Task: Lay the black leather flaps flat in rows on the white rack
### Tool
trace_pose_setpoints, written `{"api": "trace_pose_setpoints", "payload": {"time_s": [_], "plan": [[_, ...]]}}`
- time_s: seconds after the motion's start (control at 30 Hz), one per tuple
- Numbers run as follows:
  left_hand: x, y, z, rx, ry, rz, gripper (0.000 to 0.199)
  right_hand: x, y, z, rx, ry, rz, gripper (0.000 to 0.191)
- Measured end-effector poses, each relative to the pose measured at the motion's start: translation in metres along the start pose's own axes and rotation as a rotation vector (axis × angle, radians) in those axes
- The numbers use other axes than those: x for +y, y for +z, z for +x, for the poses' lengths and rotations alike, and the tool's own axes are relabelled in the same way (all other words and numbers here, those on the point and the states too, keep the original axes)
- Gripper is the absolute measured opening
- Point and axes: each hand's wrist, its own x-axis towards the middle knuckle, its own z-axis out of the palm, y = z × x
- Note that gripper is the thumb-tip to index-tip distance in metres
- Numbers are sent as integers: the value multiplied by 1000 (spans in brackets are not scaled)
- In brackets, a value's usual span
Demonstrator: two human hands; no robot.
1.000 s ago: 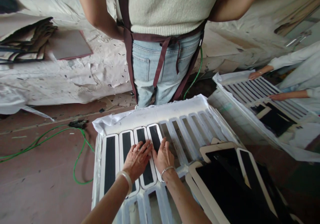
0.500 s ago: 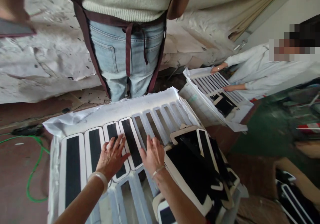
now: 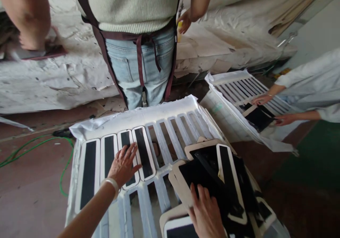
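Observation:
A row of long black panels with white rounded borders lies side by side on the slatted white frame [image 3: 159, 176]. My left hand [image 3: 124, 164] rests flat with fingers spread over the third panel [image 3: 128, 140], its tips close to the fourth panel [image 3: 144, 153]. On the frame's right part is a loose pile of black sheets with beige borders [image 3: 186, 181]. My right hand [image 3: 207, 208] lies on this pile with its fingers extended on a black sheet; their undersides are hidden. A narrow white-bordered piece [image 3: 230, 181] sits on top of the pile.
Ahead, a person in a brown apron [image 3: 139, 54] stands with their back to me, before a paper-covered bench [image 3: 66, 78]. At right, a co-worker's hands [image 3: 262, 99] handle black pieces on a second slatted frame [image 3: 225, 89]. A green cord [image 3: 65, 172] lies on the floor at left.
My right hand has moved right and down, from beside the fourth panel onto the pile. My left hand stays on the panels. The co-worker's hands have shifted to the black pieces.

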Motion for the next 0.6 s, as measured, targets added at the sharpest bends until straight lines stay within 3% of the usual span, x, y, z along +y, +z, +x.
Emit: {"api": "trace_pose_setpoints", "payload": {"time_s": [0.1,0.2,0.27,0.33,0.43,0.5,0.6], "plan": [[6,0,-2,-27,-23,-3,95,15,-17,5,-34,-97,121,54],[11,1,-2,-43,-40,0,101,47,-46,11,2,-126,330,66],[12,2,-1,-23,-28,7,104,72,-64,16,-2,-84,427,68],[13,3,-1,27,5,9,103,94,-72,21,-83,17,385,68],[12,4,-1,109,88,-5,91,106,-67,26,-245,193,214,60],[11,5,0,133,156,-9,83,100,-56,27,-264,255,165,47],[8,8,1,133,217,-19,76,85,-41,27,-217,282,145,71]]}}
